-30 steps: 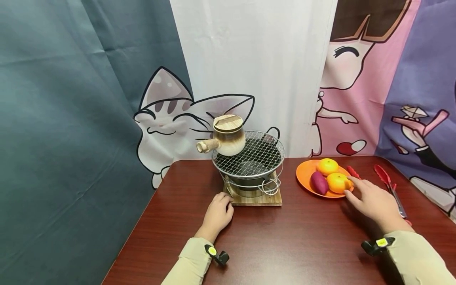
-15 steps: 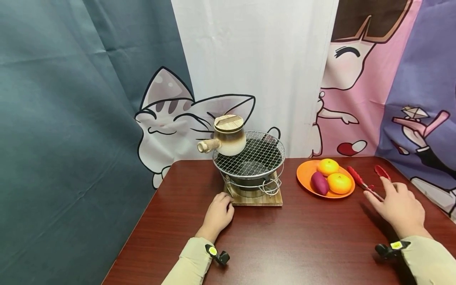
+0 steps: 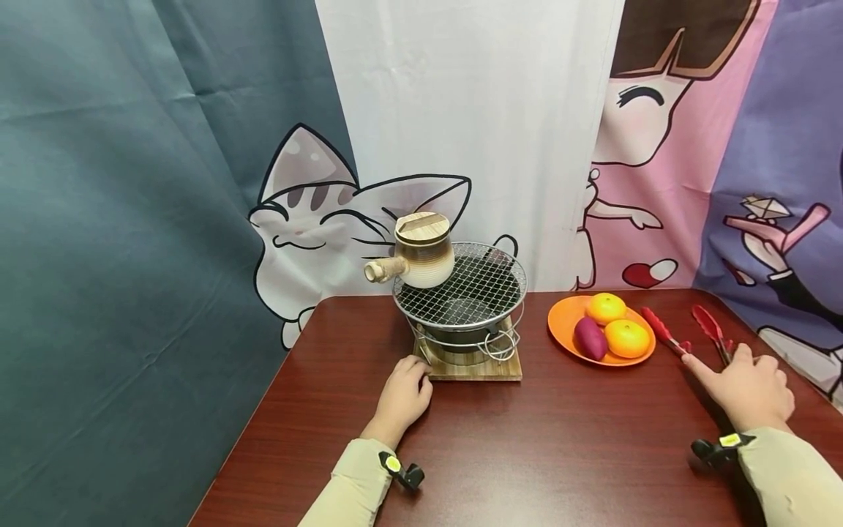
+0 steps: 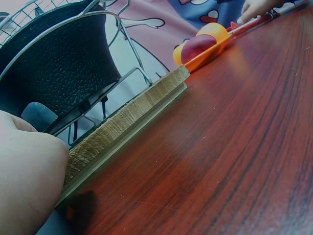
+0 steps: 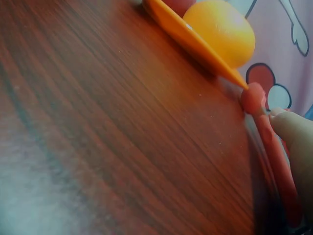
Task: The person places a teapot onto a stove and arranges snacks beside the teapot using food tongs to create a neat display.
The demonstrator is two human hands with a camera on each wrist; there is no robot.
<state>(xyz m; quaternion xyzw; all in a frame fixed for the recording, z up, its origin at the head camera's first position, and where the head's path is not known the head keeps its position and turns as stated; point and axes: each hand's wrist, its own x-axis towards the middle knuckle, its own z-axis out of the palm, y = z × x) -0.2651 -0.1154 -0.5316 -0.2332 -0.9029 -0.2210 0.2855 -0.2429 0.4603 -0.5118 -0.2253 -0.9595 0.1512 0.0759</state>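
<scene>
My left hand point(image 3: 403, 394) holds the front left corner of the square wooden board point(image 3: 474, 372); in the left wrist view its curled fingers point(image 4: 34, 161) lie at the board's edge. A round tabletop grill point(image 3: 464, 311) with a wire mesh top stands on that board. On the mesh sits a side-handled pot point(image 3: 426, 263) with a wooden lid. At the far right my right hand point(image 3: 751, 388) grips red-tipped tongs point(image 3: 710, 322), whose two arms lie spread. Its thumb point(image 5: 288, 122) is at the left arm in the right wrist view, and the other fingers curl over the right arm.
Left of the tongs is an orange plate point(image 3: 560, 333) bearing two oranges point(image 3: 627, 339) and a purple sweet potato-like item point(image 3: 590, 338). A printed cartoon curtain point(image 3: 514, 110) hangs behind the dark red table point(image 3: 560, 439), a plain teal part point(image 3: 132, 256) along its left.
My right hand has moved from beside the near orange rightward to the tongs, then down onto them. The left hand, board, grill and pot have kept their places.
</scene>
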